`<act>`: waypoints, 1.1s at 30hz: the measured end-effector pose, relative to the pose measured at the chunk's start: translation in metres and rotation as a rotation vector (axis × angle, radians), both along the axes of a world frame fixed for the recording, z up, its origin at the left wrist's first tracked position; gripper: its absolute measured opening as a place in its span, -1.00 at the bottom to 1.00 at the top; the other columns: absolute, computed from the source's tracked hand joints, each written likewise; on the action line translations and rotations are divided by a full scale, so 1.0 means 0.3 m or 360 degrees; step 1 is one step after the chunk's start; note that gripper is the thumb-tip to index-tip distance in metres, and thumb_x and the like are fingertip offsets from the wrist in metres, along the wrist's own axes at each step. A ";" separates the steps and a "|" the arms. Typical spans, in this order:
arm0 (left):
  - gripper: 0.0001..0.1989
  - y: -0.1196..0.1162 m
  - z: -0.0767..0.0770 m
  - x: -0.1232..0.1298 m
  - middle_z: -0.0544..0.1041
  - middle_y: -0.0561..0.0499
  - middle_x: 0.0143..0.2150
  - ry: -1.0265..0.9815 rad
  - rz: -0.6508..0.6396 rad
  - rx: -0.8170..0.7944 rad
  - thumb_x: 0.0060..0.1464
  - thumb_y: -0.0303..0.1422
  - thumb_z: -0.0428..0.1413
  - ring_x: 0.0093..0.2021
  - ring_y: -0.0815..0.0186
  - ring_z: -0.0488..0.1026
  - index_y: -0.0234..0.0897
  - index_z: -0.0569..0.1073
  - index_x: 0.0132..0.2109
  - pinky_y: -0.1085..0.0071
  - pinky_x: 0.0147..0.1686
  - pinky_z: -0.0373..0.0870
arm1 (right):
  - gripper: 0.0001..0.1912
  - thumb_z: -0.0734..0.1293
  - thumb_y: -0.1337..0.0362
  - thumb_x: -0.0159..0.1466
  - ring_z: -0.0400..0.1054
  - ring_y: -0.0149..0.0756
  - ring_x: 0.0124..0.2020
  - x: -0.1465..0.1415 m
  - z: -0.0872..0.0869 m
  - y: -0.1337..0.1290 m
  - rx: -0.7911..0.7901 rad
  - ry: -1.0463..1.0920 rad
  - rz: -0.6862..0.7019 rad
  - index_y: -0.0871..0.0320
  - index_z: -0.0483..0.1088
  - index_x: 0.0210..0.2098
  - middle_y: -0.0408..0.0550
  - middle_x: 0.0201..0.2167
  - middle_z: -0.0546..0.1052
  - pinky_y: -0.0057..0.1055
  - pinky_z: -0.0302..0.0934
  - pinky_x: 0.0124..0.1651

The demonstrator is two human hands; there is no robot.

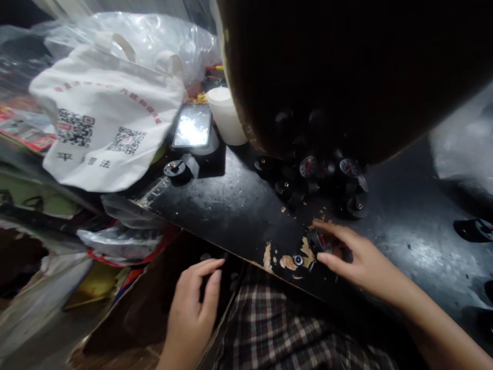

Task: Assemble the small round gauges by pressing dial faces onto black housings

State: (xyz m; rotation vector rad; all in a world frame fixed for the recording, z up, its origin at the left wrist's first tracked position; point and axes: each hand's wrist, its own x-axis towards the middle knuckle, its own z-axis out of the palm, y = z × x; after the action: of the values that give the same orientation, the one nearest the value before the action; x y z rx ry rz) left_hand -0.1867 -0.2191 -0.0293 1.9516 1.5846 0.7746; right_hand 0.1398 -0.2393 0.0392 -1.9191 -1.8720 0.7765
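My right hand (356,257) has its thumb and fingers around a small black dial gauge (321,240), tilted on its edge just above the table. A small round metal-and-black part (298,260) lies on the worn tabletop beside it. My left hand (198,295) hangs past the table's front edge, over a dark open box (146,303). Its fingers are bent, with a gap between thumb and forefinger, and I see nothing held there. Several black gauges with dials (348,167) stand in a group farther back, partly in shadow.
A large dark rounded shape (327,67) overhangs the back of the black table (215,216). At the left are a white cloth bag (103,113), a phone (192,126), a white cup (227,115) and a lone gauge (177,172). Clear plastic (466,133) lies right.
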 end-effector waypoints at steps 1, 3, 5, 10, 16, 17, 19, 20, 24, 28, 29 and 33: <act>-0.80 0.000 0.024 0.051 0.45 0.00 -0.03 -0.0050 -0.0119 0.0078 0.28 -0.30 -0.04 0.02 0.20 0.38 -0.12 0.38 0.00 0.21 0.06 0.29 | -0.45 0.26 0.02 0.28 0.33 -0.09 0.10 -0.006 0.001 -0.021 -0.0074 0.0114 0.0016 0.04 0.23 0.21 0.04 0.12 0.41 -0.07 0.25 0.12; -0.78 0.004 0.064 0.167 0.46 0.02 -0.03 -0.0121 -0.0366 0.0193 0.28 -0.38 -0.05 0.03 0.24 0.37 -0.11 0.36 0.04 0.24 0.09 0.27 | -0.44 0.28 0.04 0.27 0.32 -0.10 0.11 -0.026 0.005 -0.045 -0.0138 0.0135 0.0046 0.04 0.22 0.22 0.04 0.12 0.41 -0.05 0.23 0.15; -0.77 0.015 0.088 0.273 0.45 0.01 -0.02 -0.0197 -0.0513 0.0160 0.30 -0.39 -0.08 0.04 0.26 0.34 -0.13 0.34 0.05 0.26 0.08 0.26 | -0.46 0.31 0.12 0.26 0.32 -0.11 0.09 -0.053 0.014 -0.049 -0.0131 0.0036 0.0135 0.05 0.23 0.21 0.03 0.08 0.44 -0.03 0.23 0.13; -0.81 0.032 0.101 0.418 0.47 -0.01 -0.16 -0.0138 -0.0505 0.0046 0.34 -0.29 -0.11 -0.13 0.24 0.35 -0.24 0.36 -0.14 0.22 -0.04 0.20 | -0.41 0.30 0.34 0.24 0.28 -0.10 0.10 -0.116 0.027 -0.052 0.0101 -0.0298 0.0431 0.17 0.16 0.25 0.09 0.09 0.42 -0.02 0.24 0.12; -0.80 0.025 0.084 0.434 0.46 -0.02 -0.23 0.0062 -0.0494 0.0169 0.34 -0.36 -0.17 -0.22 0.23 0.36 -0.25 0.31 -0.21 0.24 -0.11 0.16 | 0.02 0.41 0.16 0.14 -0.17 0.08 0.40 -0.168 -0.063 -0.079 0.0214 -0.0498 0.0395 0.34 -0.24 0.37 0.25 0.36 0.07 0.29 -0.14 0.31; -0.80 0.026 0.081 0.433 0.46 -0.02 -0.23 0.0098 -0.0508 0.0200 0.34 -0.37 -0.17 -0.23 0.22 0.36 -0.25 0.31 -0.21 0.24 -0.12 0.16 | 0.05 0.42 0.15 0.13 -0.23 0.07 0.41 -0.174 -0.077 -0.080 0.0198 -0.0497 0.0371 0.32 -0.27 0.37 0.24 0.37 0.03 0.30 -0.20 0.32; -0.80 0.029 0.077 0.433 0.46 -0.03 -0.25 0.0148 -0.0522 0.0230 0.33 -0.38 -0.17 -0.24 0.22 0.35 -0.26 0.31 -0.20 0.23 -0.13 0.15 | 0.04 0.42 0.16 0.12 -0.27 0.03 0.42 -0.181 -0.092 -0.081 0.0171 -0.0486 0.0346 0.26 -0.27 0.37 0.20 0.39 0.00 0.28 -0.25 0.35; -0.81 0.030 0.075 0.433 0.46 -0.03 -0.25 0.0158 -0.0525 0.0225 0.33 -0.39 -0.17 -0.24 0.22 0.35 -0.27 0.31 -0.20 0.23 -0.13 0.15 | 0.03 0.41 0.16 0.12 -0.27 0.02 0.43 -0.182 -0.095 -0.081 0.0164 -0.0479 0.0347 0.25 -0.26 0.37 0.20 0.39 -0.01 0.27 -0.27 0.35; -0.81 0.030 0.074 0.434 0.47 -0.03 -0.22 0.0126 -0.0518 0.0200 0.33 -0.39 -0.16 -0.22 0.24 0.34 -0.27 0.32 -0.19 0.23 -0.11 0.15 | 0.02 0.40 0.18 0.14 -0.31 -0.01 0.43 -0.177 -0.094 -0.084 0.0156 -0.0491 0.0324 0.25 -0.27 0.37 0.19 0.40 -0.05 0.26 -0.29 0.36; -0.81 0.029 0.080 0.433 0.47 -0.01 -0.21 0.0026 -0.0517 0.0143 0.34 -0.36 -0.15 -0.22 0.26 0.35 -0.26 0.32 -0.22 0.24 -0.10 0.13 | 0.01 0.37 0.14 0.17 -0.33 -0.04 0.44 -0.171 -0.091 -0.089 0.0154 -0.0470 0.0305 0.25 -0.31 0.38 0.17 0.41 -0.09 0.24 -0.29 0.37; -0.81 0.030 0.081 0.432 0.47 0.00 -0.21 0.0018 -0.0521 0.0132 0.33 -0.36 -0.14 -0.22 0.26 0.35 -0.25 0.32 -0.22 0.24 -0.10 0.13 | 0.01 0.37 0.13 0.18 -0.33 -0.05 0.44 -0.172 -0.090 -0.090 0.0148 -0.0464 0.0295 0.25 -0.31 0.38 0.17 0.41 -0.09 0.23 -0.29 0.37; -0.81 0.031 0.083 0.429 0.46 -0.01 -0.24 0.0079 -0.0529 0.0152 0.33 -0.37 -0.15 -0.23 0.25 0.35 -0.27 0.33 -0.20 0.23 -0.10 0.15 | -0.01 0.37 0.13 0.17 -0.33 -0.03 0.44 -0.180 -0.086 -0.091 0.0119 -0.0463 0.0278 0.23 -0.28 0.38 0.15 0.41 -0.08 0.25 -0.32 0.37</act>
State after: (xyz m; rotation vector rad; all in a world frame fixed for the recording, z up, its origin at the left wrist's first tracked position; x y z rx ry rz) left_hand -0.0581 -0.2098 -0.0045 2.2418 1.2214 0.6778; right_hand 0.0859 -0.2666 0.0134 -1.9254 -2.2307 0.4865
